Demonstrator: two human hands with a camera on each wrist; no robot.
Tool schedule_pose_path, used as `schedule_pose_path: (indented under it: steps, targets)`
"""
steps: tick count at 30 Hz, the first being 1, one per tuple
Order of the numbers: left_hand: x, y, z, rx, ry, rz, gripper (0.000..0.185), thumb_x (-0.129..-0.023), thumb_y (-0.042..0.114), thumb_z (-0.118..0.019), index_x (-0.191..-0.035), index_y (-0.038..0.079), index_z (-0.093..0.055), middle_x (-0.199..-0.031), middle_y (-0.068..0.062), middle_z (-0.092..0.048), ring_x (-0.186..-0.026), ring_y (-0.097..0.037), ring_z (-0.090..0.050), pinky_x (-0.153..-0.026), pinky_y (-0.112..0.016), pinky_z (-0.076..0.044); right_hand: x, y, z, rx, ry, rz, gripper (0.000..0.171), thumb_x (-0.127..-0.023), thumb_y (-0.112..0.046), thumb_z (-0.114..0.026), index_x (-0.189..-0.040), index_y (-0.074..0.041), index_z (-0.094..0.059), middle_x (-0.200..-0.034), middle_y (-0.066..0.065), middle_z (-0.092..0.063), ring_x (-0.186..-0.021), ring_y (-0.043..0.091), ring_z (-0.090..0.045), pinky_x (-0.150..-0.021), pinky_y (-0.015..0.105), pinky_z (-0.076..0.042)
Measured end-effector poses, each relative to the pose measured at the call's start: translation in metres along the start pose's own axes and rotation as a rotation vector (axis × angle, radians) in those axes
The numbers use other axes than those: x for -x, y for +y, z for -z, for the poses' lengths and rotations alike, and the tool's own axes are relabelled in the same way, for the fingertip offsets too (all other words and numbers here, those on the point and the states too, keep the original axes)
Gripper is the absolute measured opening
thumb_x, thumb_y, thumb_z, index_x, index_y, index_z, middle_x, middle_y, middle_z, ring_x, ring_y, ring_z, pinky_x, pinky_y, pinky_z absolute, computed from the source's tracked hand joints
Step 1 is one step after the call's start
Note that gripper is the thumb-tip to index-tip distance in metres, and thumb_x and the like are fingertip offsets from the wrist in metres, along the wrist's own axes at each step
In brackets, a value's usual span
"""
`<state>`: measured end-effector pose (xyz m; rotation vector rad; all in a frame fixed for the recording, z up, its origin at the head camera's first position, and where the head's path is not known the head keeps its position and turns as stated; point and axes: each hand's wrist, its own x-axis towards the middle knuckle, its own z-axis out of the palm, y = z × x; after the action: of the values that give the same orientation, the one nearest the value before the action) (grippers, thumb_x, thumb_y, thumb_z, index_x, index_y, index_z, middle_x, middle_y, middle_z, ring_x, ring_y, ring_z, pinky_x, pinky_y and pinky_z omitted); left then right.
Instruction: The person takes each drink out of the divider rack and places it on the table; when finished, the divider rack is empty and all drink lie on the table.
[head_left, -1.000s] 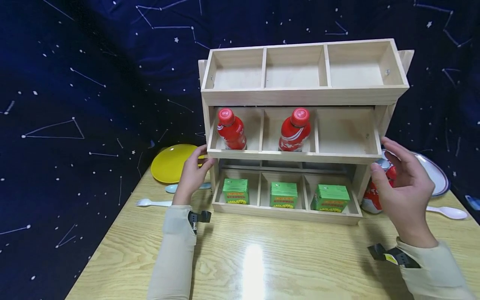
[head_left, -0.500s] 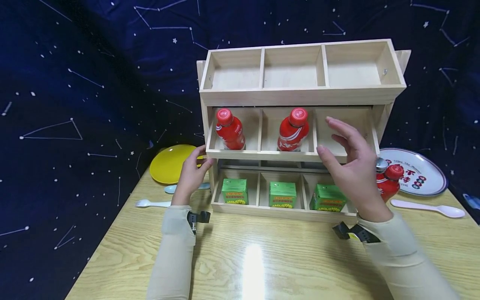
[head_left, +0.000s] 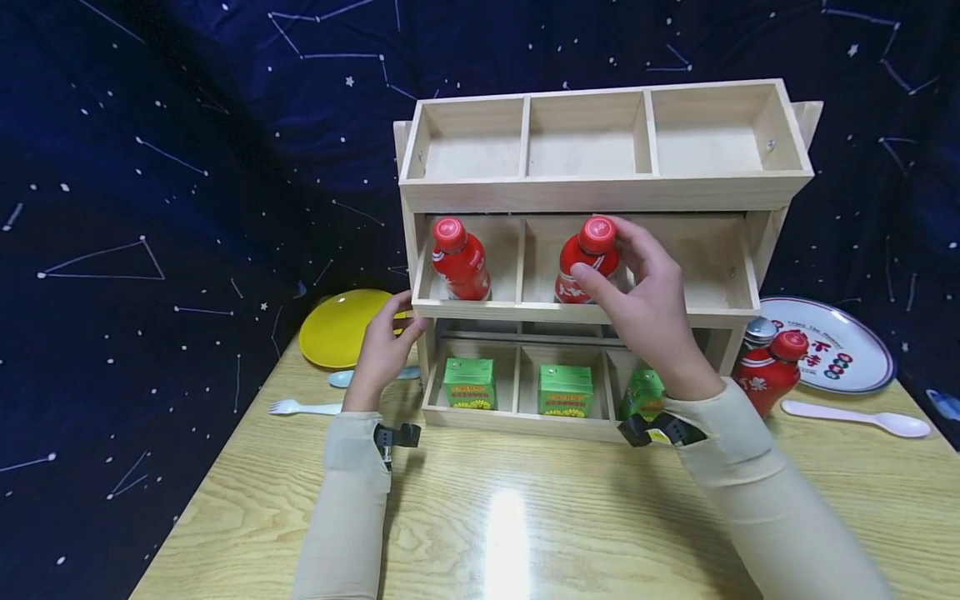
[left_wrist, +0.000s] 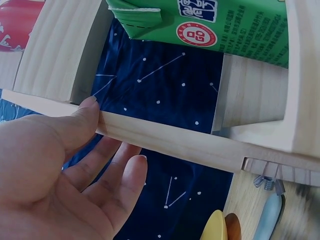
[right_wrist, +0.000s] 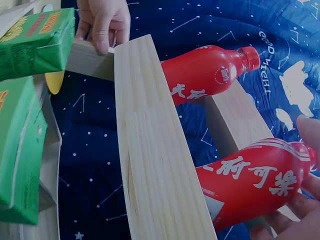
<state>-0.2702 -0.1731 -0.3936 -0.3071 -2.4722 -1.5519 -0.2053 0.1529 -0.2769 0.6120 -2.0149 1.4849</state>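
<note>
A three-tier wooden rack (head_left: pixel 600 187) stands on the table. Its middle tier holds two red bottles, one in the left compartment (head_left: pixel 461 262) and one in the middle compartment (head_left: pixel 583 250). My right hand (head_left: pixel 611 258) grips the middle bottle (right_wrist: pixel 250 185), thumb on its shoulder and fingers curled near the cap. My left hand (head_left: pixel 411 315) holds the left end of the middle tier's front rail (left_wrist: pixel 175 140), thumb on top and fingers beneath. Three green cartons (head_left: pixel 471 382) fill the bottom tier. The top tier holds nothing.
Another red bottle (head_left: pixel 767 377) stands on the table right of the rack, beside a patterned plate (head_left: pixel 832 350) and a pale spoon (head_left: pixel 862 415). Left of the rack lie a yellow plate (head_left: pixel 337 329), a white fork (head_left: pixel 300 407) and a blue spoon (head_left: pixel 341 377).
My right hand swung left from beside the rack's right end, passed over the right compartment, and closed on the middle bottle. The left hand stayed on the rail.
</note>
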Motion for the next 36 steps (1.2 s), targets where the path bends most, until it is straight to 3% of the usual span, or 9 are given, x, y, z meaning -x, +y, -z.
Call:
schedule_pose_path:
  steps: [5, 11, 14, 22, 30, 36]
  targets:
    - [0.001, -0.001, -0.002, 0.0, -0.005, 0.002, 0.049, -0.098, 0.02, -0.063, -0.144, 0.017, -0.048, -0.137, -0.01, -0.054, -0.114, -0.032, -0.059, -0.093, -0.045, -0.054, -0.002, -0.013, -0.004, 0.007, 0.01, 0.029, 0.047, -0.086, 0.008, -0.07, -0.131, 0.008, -0.055, -0.122, 0.018, -0.062, -0.108, 0.017, -0.06, -0.094, 0.026, -0.05]
    - [0.001, -0.001, -0.003, 0.004, 0.001, -0.003, 0.048, -0.098, 0.02, -0.063, -0.144, 0.017, -0.048, -0.137, -0.009, -0.053, -0.115, -0.032, -0.058, -0.093, -0.044, -0.053, -0.005, 0.006, -0.007, 0.064, 0.078, 0.126, 0.043, -0.08, 0.014, -0.074, -0.122, 0.007, -0.063, -0.124, 0.016, -0.064, -0.125, 0.021, -0.053, -0.105, 0.033, -0.044]
    - [0.001, -0.001, -0.003, 0.002, -0.003, -0.023, 0.049, -0.098, 0.019, -0.064, -0.144, 0.015, -0.048, -0.138, -0.01, -0.053, -0.114, -0.032, -0.058, -0.093, -0.043, -0.053, -0.004, 0.009, -0.005, 0.061, 0.128, 0.194, 0.043, -0.076, 0.018, -0.075, -0.116, 0.01, -0.065, -0.12, 0.018, -0.065, -0.125, 0.024, -0.053, -0.106, 0.035, -0.044]
    - [0.0, 0.0, -0.001, -0.001, -0.011, 0.008, 0.049, -0.098, 0.023, -0.063, -0.145, 0.018, -0.047, -0.14, -0.006, -0.052, -0.116, -0.028, -0.057, -0.094, -0.041, -0.053, 0.0, -0.045, 0.005, 0.016, 0.195, 0.312, 0.036, -0.073, 0.023, -0.073, -0.108, 0.019, -0.064, -0.108, 0.026, -0.067, -0.119, 0.037, -0.055, -0.103, 0.036, -0.046]
    - [-0.002, 0.003, 0.001, 0.02, -0.006, -0.008, 0.049, -0.098, 0.022, -0.063, -0.145, 0.018, -0.047, -0.139, -0.008, -0.052, -0.117, -0.032, -0.057, -0.094, -0.043, -0.053, 0.019, -0.045, 0.023, -0.02, 0.187, 0.257, 0.039, -0.079, -0.003, -0.082, -0.109, 0.016, -0.066, -0.109, 0.012, -0.069, -0.115, 0.033, -0.053, -0.097, 0.028, -0.049]
    - [0.0, 0.002, 0.001, 0.01, -0.01, 0.007, 0.049, -0.098, 0.022, -0.063, -0.144, 0.017, -0.048, -0.138, -0.007, -0.053, -0.116, -0.029, -0.058, -0.094, -0.042, -0.053, 0.043, -0.045, 0.041, -0.064, 0.165, 0.21, 0.043, -0.076, 0.001, -0.083, -0.11, 0.02, -0.064, -0.107, 0.016, -0.069, -0.11, 0.032, -0.054, -0.095, 0.025, -0.049]
